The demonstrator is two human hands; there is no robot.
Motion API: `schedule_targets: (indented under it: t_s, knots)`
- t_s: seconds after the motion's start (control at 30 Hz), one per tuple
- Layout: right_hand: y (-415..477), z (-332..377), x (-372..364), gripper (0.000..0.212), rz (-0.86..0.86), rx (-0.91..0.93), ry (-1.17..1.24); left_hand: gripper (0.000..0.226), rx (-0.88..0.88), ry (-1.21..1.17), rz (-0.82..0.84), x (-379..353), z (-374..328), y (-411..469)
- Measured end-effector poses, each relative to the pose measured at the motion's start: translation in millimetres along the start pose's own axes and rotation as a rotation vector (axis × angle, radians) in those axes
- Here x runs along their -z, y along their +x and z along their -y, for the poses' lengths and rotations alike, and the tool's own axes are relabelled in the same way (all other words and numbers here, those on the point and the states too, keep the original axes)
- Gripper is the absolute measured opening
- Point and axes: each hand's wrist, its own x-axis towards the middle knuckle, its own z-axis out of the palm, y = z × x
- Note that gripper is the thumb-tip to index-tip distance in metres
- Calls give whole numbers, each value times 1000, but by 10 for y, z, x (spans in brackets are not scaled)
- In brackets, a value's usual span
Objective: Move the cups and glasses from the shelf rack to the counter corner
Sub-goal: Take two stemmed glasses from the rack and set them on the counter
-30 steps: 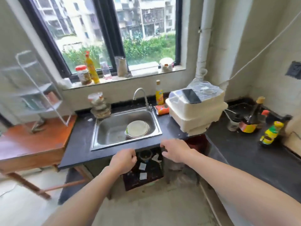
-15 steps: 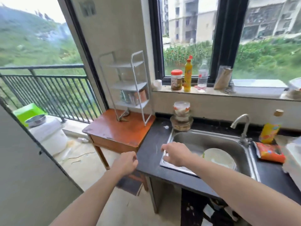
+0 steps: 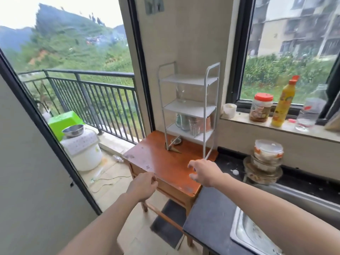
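Observation:
A white three-tier shelf rack (image 3: pixel 209 92) stands on an orange-brown wooden table (image 3: pixel 165 162) against the wall. A clear glass (image 3: pixel 180 93) is on its middle tier. On the bottom tier stand a greenish mug (image 3: pixel 182 120), a clear glass (image 3: pixel 194 126) and a copper-coloured cup (image 3: pixel 207 123). My right hand (image 3: pixel 204 172) hovers over the table's near right part, fingers spread, holding nothing. My left hand (image 3: pixel 143 186) is at the table's near left edge, fingers loosely curled, empty.
The dark counter (image 3: pixel 211 218) with a steel sink (image 3: pixel 244 236) lies to the right. Stacked bowls (image 3: pixel 265 162) sit at the counter's back. A jar (image 3: pixel 261 107) and yellow bottle (image 3: pixel 283 103) stand on the windowsill. Left is an open balcony door with a railing (image 3: pixel 88 92).
My view has swung left from the sink to the rack and table. Both hands have moved with it and now reach toward the table; my right hand has opened.

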Motion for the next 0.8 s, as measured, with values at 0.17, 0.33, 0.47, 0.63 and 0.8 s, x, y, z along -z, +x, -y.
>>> schedule_targets:
  t_s: [0.17, 0.33, 0.47, 0.63, 0.8]
  knots:
    - [864, 228, 86, 44, -142, -134, 91, 19, -125, -30, 37, 419, 429, 822]
    - [1544, 366, 298, 42, -384, -272, 245, 10, -219, -65, 20, 896, 524, 1639]
    - [1978, 252, 471, 47, -492, -392, 337, 11, -282, -175, 17, 1013, 379, 2195]
    - [2536, -23, 547, 51, -610, -536, 471, 9, -316, -325, 22, 970, 106, 2951]
    - [3191, -447, 576, 57, -742, -727, 717, 18, -339, -433, -16, 915, -260, 3884]
